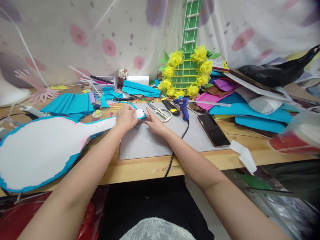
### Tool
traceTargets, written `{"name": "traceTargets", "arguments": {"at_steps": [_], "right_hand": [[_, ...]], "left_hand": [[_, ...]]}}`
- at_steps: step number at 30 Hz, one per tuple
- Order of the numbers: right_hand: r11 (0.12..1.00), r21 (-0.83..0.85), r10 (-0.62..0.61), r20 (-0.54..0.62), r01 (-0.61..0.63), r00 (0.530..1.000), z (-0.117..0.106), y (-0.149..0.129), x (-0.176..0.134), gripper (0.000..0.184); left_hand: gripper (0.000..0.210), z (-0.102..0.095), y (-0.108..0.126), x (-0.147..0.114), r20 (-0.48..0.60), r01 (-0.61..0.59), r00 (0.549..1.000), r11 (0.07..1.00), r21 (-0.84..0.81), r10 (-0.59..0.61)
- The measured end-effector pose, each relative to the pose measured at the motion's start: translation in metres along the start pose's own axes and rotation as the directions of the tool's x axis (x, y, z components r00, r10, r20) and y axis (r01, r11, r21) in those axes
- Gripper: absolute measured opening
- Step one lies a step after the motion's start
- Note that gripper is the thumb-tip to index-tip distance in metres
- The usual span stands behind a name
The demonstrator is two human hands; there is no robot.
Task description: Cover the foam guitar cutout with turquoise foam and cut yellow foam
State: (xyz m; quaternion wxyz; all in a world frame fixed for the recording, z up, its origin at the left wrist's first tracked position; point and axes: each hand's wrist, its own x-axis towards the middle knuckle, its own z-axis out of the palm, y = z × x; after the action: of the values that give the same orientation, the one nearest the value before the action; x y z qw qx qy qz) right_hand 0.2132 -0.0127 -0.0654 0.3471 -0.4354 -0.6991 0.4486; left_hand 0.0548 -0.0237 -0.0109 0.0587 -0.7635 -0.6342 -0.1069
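Note:
A white guitar-shaped cutout [40,146], edged with blue crepe paper [67,166], lies face up at the left with its narrow neck pointing right. My left hand [126,117] is closed around the neck, near its white end [138,114]. At that tip, my right hand [155,123] pinches the blue crepe paper edging between thumb and fingers; part of the contact is hidden. Just beyond the right hand are scissors [163,115] with pale handles, on a grey cutting mat [140,143]. A blue glue gun [184,108] rests behind them, its black cord running under my right forearm.
A green guitar neck with yellow paper flowers [200,53] stands at the back. A phone [213,130] lies on the mat's right side. Stacked coloured paper [250,110] and a plastic tub [297,133] sit right. Folded blue crepe paper [71,104] and a pen box [106,83] are left.

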Motion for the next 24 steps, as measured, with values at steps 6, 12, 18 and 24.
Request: {"name": "traceTargets", "arguments": {"at_steps": [6,12,18,24], "right_hand": [[0.992,-0.111,0.029,-0.200,-0.052,0.979,-0.065,-0.027,-0.020,0.034],[0.900,-0.236,0.263,-0.378,-0.366,0.888,-0.167,-0.018,-0.065,0.035],[0.862,-0.277,0.194,-0.593,-0.424,0.781,-0.161,0.019,-0.042,0.048],[0.807,-0.288,0.219,-0.665,-0.516,0.714,-0.142,0.029,-0.016,0.044]], "left_hand": [[0.042,0.003,-0.002,0.000,0.091,0.075,0.993,0.997,0.031,-0.078],[0.044,0.010,0.000,-0.004,0.099,0.134,0.986,0.991,-0.013,-0.132],[0.051,0.010,0.007,0.000,0.147,0.124,0.982,0.991,-0.048,-0.116],[0.050,0.003,0.003,0.009,0.175,0.133,0.978,0.985,-0.111,-0.113]]}}
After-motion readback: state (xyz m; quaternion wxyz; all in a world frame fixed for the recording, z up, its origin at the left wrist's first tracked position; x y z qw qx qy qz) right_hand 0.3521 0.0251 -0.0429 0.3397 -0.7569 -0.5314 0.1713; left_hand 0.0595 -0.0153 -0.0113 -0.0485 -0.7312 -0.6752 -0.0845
